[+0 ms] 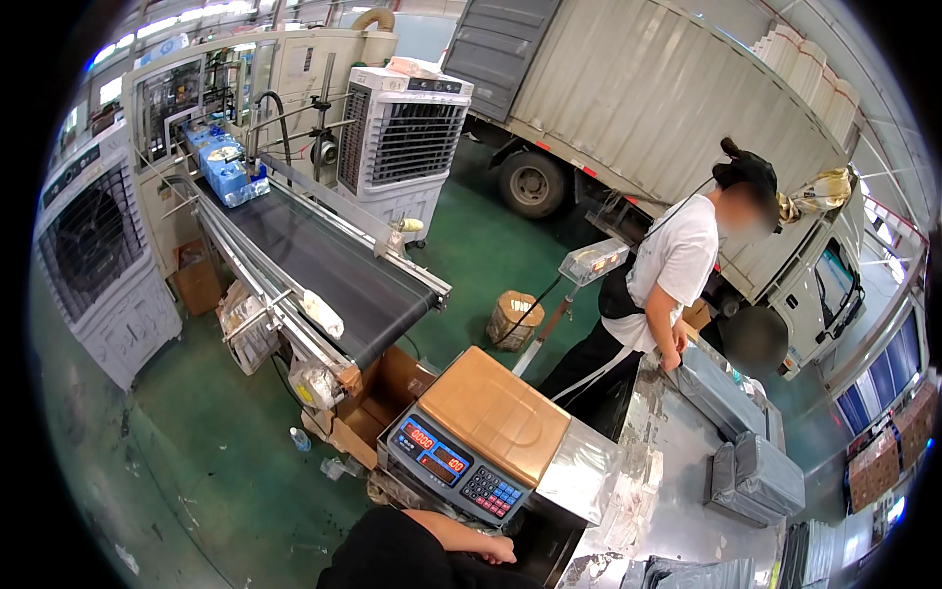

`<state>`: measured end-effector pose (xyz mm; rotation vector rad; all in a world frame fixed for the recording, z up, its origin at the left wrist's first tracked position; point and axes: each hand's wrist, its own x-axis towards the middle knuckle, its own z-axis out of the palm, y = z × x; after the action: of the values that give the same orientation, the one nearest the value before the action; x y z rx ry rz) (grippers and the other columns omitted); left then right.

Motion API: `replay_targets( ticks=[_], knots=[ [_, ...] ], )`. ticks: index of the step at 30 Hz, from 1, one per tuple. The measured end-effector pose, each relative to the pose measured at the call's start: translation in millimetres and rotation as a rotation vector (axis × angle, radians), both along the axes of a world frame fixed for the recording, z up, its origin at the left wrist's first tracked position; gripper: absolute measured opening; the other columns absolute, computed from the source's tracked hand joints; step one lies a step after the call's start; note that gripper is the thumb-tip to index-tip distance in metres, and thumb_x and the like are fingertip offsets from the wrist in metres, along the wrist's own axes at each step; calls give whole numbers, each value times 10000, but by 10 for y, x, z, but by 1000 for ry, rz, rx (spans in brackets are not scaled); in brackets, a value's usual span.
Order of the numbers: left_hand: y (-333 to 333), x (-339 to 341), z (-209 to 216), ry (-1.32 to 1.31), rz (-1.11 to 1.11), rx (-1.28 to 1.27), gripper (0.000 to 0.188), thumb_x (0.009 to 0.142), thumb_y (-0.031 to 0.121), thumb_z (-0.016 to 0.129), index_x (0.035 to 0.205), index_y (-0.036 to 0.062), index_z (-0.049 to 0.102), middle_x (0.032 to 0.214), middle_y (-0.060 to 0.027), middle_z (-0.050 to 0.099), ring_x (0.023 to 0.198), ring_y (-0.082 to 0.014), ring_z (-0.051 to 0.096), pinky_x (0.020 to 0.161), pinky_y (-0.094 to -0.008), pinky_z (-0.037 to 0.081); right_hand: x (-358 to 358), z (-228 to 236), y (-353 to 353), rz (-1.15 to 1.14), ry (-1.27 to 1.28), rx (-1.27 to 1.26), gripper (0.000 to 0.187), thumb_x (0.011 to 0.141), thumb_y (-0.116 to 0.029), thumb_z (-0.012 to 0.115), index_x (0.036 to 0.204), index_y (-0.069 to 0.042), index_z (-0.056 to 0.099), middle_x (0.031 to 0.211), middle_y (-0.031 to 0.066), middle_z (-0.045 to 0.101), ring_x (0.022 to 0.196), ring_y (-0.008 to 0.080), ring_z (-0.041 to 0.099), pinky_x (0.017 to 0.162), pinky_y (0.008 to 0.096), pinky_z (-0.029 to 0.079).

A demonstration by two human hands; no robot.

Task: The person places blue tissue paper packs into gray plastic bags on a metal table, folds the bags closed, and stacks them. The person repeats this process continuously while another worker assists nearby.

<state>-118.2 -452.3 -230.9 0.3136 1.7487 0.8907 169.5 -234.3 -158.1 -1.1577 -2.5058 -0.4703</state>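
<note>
My left hand (498, 550) is at the bottom of the view, its forearm coming across from a black sleeve. The fingers look curled in, and whatever they may hold is hidden. It is just below a digital weighing scale (496, 412) with a tan platform, lit red displays and a keypad. Nothing lies on the scale's platform. Beside the hand runs the near edge of a metal worktable (682, 491). My right hand is out of the picture.
A conveyor belt (304, 255) carries blue packs (224, 167) at its far end. Under its near end stands an open cardboard box (378, 402). At right, another person (677, 255) stands by the table near grey wrapped bundles (760, 476). Air coolers (402, 137) and a truck (657, 108) stand beyond.
</note>
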Motion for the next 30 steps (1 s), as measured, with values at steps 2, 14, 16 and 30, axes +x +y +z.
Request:
replay_targets(
  ticks=[2, 14, 16, 30],
  knots=[
    [1, -2, -10, 11, -4, 2, 382, 856, 416, 576, 687, 73, 588, 565, -15, 551, 432, -143, 495, 382, -286, 381, 9, 4, 1, 5, -8, 6, 267, 739, -314, 593, 643, -66, 564, 659, 156, 553, 637, 357, 562, 583, 477, 461],
    [-16, -7, -22, 16, -26, 35, 350, 840, 367, 585, 697, 48, 572, 622, -46, 577, 480, -169, 532, 449, -335, 408, 45, 27, -42, 45, -26, 23, 266, 732, -317, 597, 637, -71, 556, 643, 151, 542, 624, 355, 557, 572, 479, 457],
    [-6, -19, -62, 23, -24, 38, 346, 837, 365, 586, 699, 47, 574, 620, -46, 578, 481, -171, 535, 448, -337, 409, 56, 34, -52, 48, -31, 31, 266, 731, -317, 597, 636, -72, 555, 641, 150, 540, 622, 355, 556, 570, 479, 456],
    [-18, -8, 30, 47, -79, -9, 360, 853, 408, 577, 694, 86, 594, 563, -17, 559, 419, -137, 496, 365, -287, 361, 168, 183, -187, 59, -69, 95, 263, 720, -314, 605, 616, -83, 535, 625, 141, 525, 609, 354, 546, 558, 480, 450]
  ],
)
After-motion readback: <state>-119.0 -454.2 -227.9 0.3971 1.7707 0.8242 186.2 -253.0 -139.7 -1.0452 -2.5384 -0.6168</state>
